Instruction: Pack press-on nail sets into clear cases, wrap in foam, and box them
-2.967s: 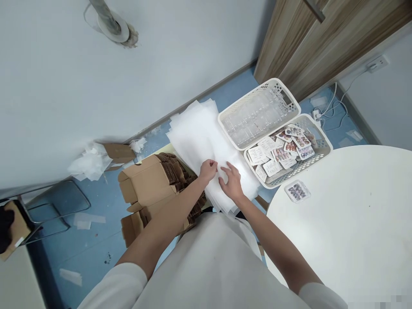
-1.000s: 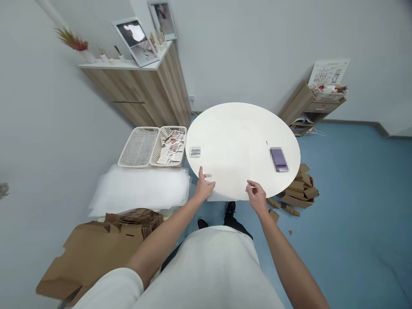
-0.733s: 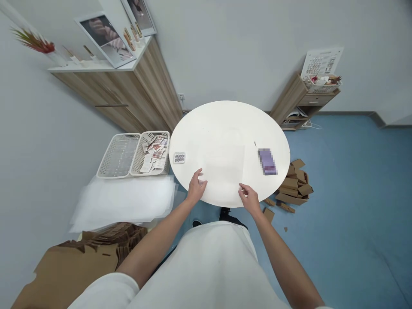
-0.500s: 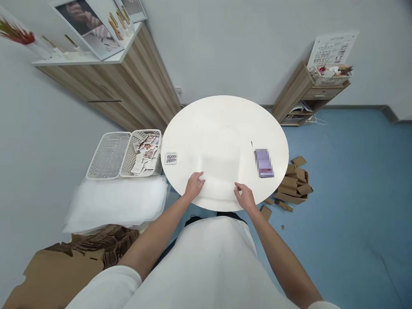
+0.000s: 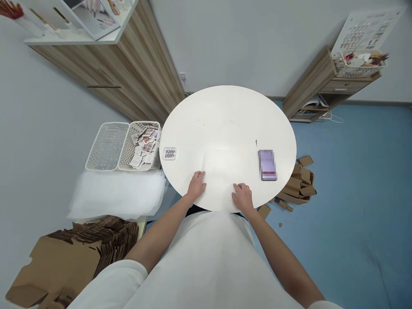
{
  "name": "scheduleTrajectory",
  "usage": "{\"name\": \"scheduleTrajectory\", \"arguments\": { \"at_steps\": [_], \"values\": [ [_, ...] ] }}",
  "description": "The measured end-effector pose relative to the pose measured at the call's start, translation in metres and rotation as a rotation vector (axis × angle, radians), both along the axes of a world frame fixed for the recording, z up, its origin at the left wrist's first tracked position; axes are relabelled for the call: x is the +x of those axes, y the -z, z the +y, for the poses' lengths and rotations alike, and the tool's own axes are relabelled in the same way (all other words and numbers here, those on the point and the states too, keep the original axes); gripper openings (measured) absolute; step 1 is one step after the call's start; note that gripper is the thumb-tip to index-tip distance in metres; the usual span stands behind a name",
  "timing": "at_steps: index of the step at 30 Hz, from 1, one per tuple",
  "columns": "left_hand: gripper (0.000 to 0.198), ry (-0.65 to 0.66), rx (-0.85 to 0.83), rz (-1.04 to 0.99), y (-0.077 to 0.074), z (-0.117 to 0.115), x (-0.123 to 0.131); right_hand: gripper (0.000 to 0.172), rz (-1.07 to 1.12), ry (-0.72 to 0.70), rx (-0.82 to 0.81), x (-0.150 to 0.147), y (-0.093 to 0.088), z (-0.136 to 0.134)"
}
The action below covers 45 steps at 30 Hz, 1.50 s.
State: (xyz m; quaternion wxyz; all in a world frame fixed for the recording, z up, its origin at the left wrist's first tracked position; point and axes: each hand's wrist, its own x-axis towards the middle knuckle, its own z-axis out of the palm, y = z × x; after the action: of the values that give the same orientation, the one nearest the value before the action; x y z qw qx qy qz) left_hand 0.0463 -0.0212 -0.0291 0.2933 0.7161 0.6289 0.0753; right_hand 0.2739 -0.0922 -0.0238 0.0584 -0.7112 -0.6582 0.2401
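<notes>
A thin, see-through white sheet (image 5: 220, 169) lies on the white oval table (image 5: 228, 107), its outline faint. At its left edge rests my left hand (image 5: 196, 185), thumb and fingers apart. My right hand (image 5: 243, 197) lies by the sheet's right edge, the thumb parted from bent fingers. Neither hand visibly grips anything. To the right on the table is a purple, blurred rectangular item (image 5: 268, 165). A small clear case with dark round pieces (image 5: 169, 153) sits near the left rim.
Left of the table stand a white basket of small packets (image 5: 144, 148) and another basket (image 5: 107, 146) of clear items. Below them are a stack of translucent sheets (image 5: 117, 193) and flattened cardboard (image 5: 58, 266). Cardboard pieces (image 5: 298, 182) lie on the floor at right.
The sheet now looks flatter against the table. My right thumb and fingers have parted, while both hands stay near the same spots. The camera view has shifted slightly.
</notes>
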Motion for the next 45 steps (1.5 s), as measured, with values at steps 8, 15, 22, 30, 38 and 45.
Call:
{"name": "scheduleTrajectory", "arguments": {
  "at_steps": [8,15,22,30,38,45],
  "values": [
    [0.048,0.124,0.131,0.064,-0.008,-0.019,-0.002,0.044,-0.032,-0.225,0.08,-0.014,-0.002,0.001],
    [0.05,0.203,0.069,0.143,-0.003,-0.018,0.0,0.04,-0.061,-0.252,0.053,-0.012,0.007,0.012],
    [0.05,0.182,0.056,0.116,-0.006,-0.011,0.001,0.038,-0.05,-0.224,0.055,-0.012,0.006,0.016],
    [0.051,0.204,0.043,0.105,-0.008,-0.014,-0.003,0.036,-0.041,-0.172,0.083,-0.019,-0.002,0.015],
    [0.057,-0.104,0.076,0.01,-0.012,0.012,-0.077,0.042,0.071,-0.168,0.107,-0.082,-0.017,0.053],
    [0.064,-0.434,0.036,-0.272,-0.01,0.065,-0.151,0.045,0.394,-0.128,-0.098,-0.168,-0.014,0.112]
  ]
}}
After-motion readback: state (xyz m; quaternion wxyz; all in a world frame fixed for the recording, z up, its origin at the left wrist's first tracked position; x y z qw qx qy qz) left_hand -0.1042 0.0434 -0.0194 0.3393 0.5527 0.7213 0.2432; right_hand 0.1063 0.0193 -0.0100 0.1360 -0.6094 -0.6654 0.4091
